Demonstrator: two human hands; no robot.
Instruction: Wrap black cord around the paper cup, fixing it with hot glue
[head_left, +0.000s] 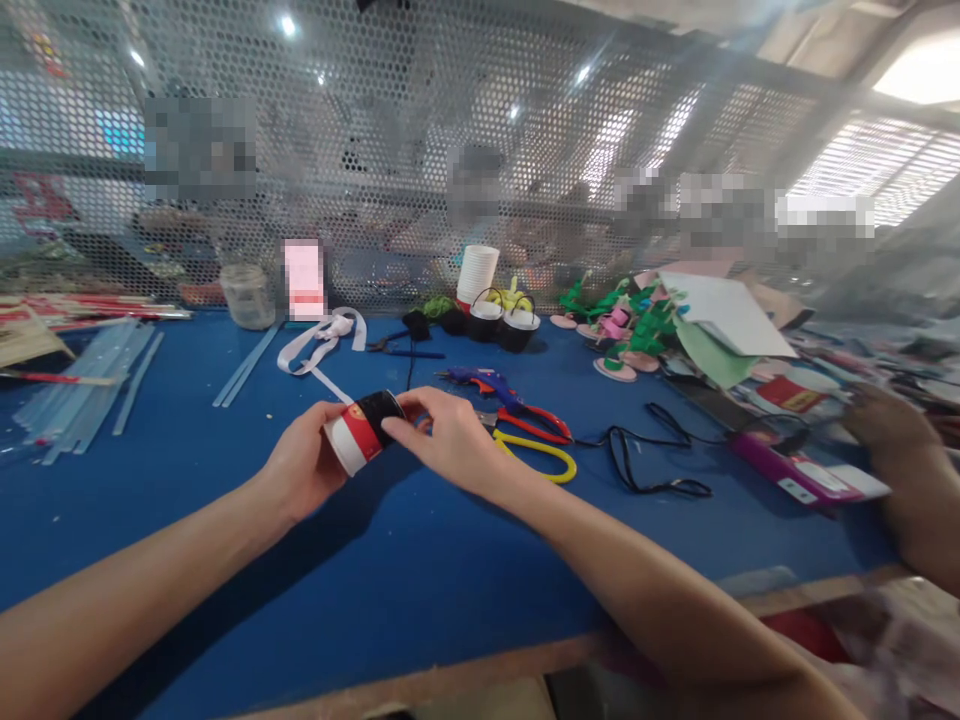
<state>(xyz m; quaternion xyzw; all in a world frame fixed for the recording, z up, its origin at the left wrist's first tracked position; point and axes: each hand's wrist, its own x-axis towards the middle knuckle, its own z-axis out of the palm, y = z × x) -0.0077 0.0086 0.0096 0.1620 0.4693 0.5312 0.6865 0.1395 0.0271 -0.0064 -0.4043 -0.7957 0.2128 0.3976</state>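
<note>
My left hand (304, 460) is wrapped round a paper cup (354, 440) with white, red and black bands, held tilted above the blue table. At the cup's black end, my right hand (450, 435) grips with its thumb on the black band (379, 415); its other fingertips are partly hidden behind the cup. White ribbon (326, 378) runs from behind the cup to a loose pile on the table. Just beyond my right hand lie scissors (536, 455) with red and yellow handles and a blue glue gun (480, 378).
Glue sticks (90, 390) lie at the left near a glass jar (249, 297). Toward the back stand black-and-white small buckets (517, 328) and stacked paper cups (477, 275). Green craft figures (645, 325), a black cord (622, 460) and another person's hand (889, 420) are at the right.
</note>
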